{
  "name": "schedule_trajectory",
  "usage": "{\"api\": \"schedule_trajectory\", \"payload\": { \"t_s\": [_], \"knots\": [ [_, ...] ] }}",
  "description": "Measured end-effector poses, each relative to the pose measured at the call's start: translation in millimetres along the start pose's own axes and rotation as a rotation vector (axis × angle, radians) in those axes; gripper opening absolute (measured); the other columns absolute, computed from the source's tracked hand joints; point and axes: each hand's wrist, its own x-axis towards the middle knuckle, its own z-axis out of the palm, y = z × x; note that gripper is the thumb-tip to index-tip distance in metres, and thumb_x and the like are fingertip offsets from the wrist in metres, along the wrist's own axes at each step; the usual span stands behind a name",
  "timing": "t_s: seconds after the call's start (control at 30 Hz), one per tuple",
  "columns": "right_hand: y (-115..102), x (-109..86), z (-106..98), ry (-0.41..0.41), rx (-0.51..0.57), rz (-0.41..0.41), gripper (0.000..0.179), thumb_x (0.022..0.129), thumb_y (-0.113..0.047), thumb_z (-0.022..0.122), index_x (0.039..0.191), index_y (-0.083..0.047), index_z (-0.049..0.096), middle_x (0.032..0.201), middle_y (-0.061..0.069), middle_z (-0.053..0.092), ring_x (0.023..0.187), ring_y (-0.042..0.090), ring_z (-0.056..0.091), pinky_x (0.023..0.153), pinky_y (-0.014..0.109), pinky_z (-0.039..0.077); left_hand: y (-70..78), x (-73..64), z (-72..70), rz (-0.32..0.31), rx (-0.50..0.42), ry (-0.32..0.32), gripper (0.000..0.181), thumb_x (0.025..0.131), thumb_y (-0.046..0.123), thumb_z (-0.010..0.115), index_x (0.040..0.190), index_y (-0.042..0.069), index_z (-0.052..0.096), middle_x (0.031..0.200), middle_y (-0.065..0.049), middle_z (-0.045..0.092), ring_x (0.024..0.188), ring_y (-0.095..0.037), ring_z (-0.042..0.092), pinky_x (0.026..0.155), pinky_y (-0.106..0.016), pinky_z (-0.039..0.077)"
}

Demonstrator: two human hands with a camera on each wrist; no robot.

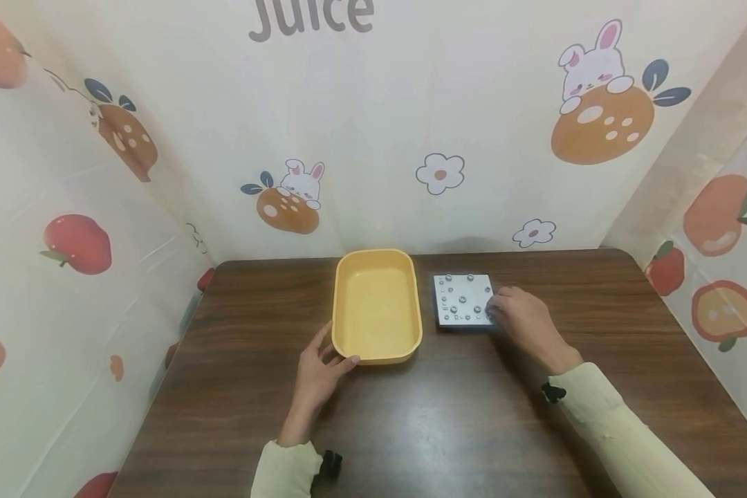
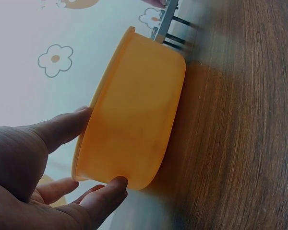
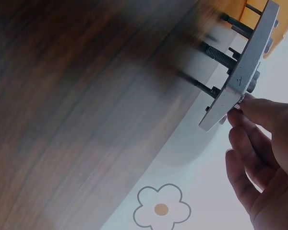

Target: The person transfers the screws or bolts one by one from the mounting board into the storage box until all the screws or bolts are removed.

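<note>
A yellow plastic tray (image 1: 378, 356) stands on the table. My left hand (image 1: 317, 370) rests against its near left corner, thumb at the near rim and fingers along the left side; the left wrist view shows loosely spread fingers (image 2: 105, 199) touching the wall. Right of the tray is a square metal plate (image 1: 454, 287) studded with several screws (image 1: 463, 299). Threaded screw shanks (image 3: 218, 56) stick out beneath it. At the plate's right edge my right hand (image 1: 523, 321) pinches a small screw between thumb and index finger; the fingertips mostly hide it.
Both things stand towards the back of the dark wooden table (image 1: 423, 429). Behind it hangs a pale printed curtain (image 1: 373, 207) with fruit, rabbits and flowers, which also runs along the left and right sides. Dark straps (image 1: 554, 393) sit at both wrists.
</note>
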Motion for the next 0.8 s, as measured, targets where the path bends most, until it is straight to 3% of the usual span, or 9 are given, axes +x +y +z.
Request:
{"api": "schedule_trajectory", "payload": {
  "t_s": [0.57, 0.8],
  "knots": [
    [1.7, 0.3, 2.9, -0.032, -0.033, -0.014, 0.014, 0.091, 0.003, 0.078, 0.105, 0.001, 0.078, 0.1, 0.016, 0.074, 0.096, 0.034, 0.07, 0.085, 0.053, 0.063, 0.6, -1.2, 0.4, -0.004, 0.01, 0.005, 0.088, 0.086, 0.0, 0.085, 0.161, 0.003, 0.04, 0.166, -0.026, 0.036, 0.141, -0.046, 0.053, 0.104, -0.047, 0.057],
    [2.4, 3.2, 2.2, -0.043, -0.048, 0.001, 0.009, 0.092, 0.002, 0.078, 0.101, -0.001, 0.076, 0.096, 0.014, 0.072, 0.089, 0.032, 0.068, 0.079, 0.05, 0.063, -0.1, -0.9, 0.1, -0.006, 0.004, 0.008, 0.089, 0.085, 0.0, 0.085, 0.162, 0.003, 0.04, 0.165, -0.028, 0.037, 0.141, -0.046, 0.053, 0.104, -0.046, 0.058]
  ]
}}
